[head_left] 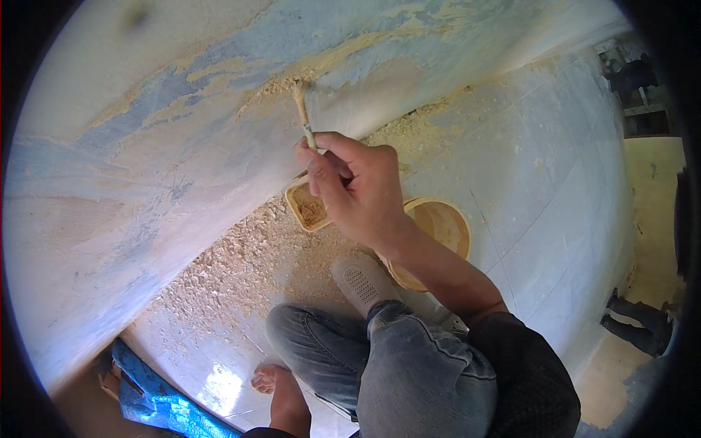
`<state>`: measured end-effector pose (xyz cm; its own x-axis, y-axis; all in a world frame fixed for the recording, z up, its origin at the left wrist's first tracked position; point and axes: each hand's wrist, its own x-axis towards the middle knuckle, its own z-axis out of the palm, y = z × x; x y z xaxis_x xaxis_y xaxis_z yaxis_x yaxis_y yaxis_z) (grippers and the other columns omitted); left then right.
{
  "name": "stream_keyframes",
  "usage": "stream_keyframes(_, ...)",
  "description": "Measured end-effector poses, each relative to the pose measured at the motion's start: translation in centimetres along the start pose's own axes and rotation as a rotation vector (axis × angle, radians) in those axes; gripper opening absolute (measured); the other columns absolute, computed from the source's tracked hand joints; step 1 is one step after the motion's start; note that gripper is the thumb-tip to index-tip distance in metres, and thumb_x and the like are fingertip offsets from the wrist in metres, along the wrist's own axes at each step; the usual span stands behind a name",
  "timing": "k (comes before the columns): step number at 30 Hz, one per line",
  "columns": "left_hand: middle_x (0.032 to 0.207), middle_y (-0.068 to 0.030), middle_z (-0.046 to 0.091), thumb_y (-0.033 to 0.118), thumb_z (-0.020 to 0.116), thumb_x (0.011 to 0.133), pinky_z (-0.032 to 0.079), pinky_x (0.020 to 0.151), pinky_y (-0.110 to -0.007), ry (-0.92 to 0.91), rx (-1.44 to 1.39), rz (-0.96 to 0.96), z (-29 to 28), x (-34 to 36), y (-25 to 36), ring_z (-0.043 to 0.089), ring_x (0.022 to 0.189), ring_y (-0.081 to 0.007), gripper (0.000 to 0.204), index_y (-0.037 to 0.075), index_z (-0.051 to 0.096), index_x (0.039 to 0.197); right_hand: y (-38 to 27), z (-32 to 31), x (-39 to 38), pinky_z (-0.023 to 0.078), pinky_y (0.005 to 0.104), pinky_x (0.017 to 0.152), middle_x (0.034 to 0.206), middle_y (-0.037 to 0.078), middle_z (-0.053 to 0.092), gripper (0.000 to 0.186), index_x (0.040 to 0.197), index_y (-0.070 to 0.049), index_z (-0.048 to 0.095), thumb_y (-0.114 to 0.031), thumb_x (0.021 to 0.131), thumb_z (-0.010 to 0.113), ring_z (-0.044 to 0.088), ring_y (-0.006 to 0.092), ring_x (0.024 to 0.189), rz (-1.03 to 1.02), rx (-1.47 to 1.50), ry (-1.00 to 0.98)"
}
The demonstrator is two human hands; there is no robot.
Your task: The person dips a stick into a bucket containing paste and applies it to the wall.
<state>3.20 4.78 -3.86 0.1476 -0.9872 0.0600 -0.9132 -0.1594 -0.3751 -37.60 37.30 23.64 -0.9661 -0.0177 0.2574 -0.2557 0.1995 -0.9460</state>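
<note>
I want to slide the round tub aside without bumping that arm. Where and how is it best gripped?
Probably by the right-hand stretch of the round tub's rim, coming from the picture's right, fingers inside and thumb outside. The mouth is open and that rim looks unobstructed, while the right forearm crosses over the tub's lower part in this view. No handle shows.

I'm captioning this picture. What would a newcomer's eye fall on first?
Probably the right hand, near the middle, gripping a slim tool whose tip meets the patchy blue-and-tan wall. Next, the pale flakes strewn along the wall's foot, and the round tub partly behind the right forearm.
</note>
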Motion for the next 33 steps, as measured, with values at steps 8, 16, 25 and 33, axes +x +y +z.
stream_keyframes(8,0.121,-0.0185,0.048,0.037,0.034,0.098,0.041,0.097,-0.045,0.100,-0.197,-0.151,2.2,1.9,-0.2,0.049,0.114,-0.0336,0.044,0.007,0.049,0.127,-0.7,-1.4,-0.2,0.041,0.0189,0.046,0.058,0.002,0.058,0.015,0.102,0.005,0.066,-0.007,0.093,0.061,0.051,0.0031,0.050,-0.018,-0.017,0.043)
stream_keyframes(16,0.117,-0.0176,0.049,0.033,0.037,0.097,0.045,0.092,-0.045,0.130,0.027,0.063,1.4,-0.1,-0.2,0.051,0.110,-0.0357,0.043,0.007,0.045,0.130,-0.4,-2.2,-0.6,0.034,0.0193,0.043,0.054,0.000,0.054,0.014,0.099,0.004,0.066,-0.007,0.093,0.062,0.048,0.0013,0.048,-0.035,-0.162,-0.021)
stream_keyframes(25,0.123,-0.0181,0.045,0.033,0.037,0.097,0.042,0.098,-0.044,0.060,-0.183,-0.137,1.1,0.8,0.3,0.049,0.114,-0.0313,0.044,0.006,0.046,0.131,-1.1,-1.9,-0.2,0.033,0.0193,0.042,0.052,-0.001,0.052,0.014,0.096,0.004,0.066,-0.009,0.093,0.061,0.047,0.0013,0.047,-0.066,-0.237,-0.090)
stream_keyframes(33,0.124,-0.0186,0.045,0.035,0.036,0.097,0.039,0.101,-0.043,0.037,-0.133,-0.088,0.2,1.0,0.2,0.047,0.115,-0.0330,0.045,0.004,0.045,0.128,-1.6,-1.3,0.2,0.032,0.0216,0.041,0.050,0.000,0.050,0.015,0.093,0.005,0.065,-0.010,0.093,0.061,0.044,0.0019,0.045,-0.103,-0.123,-0.026)
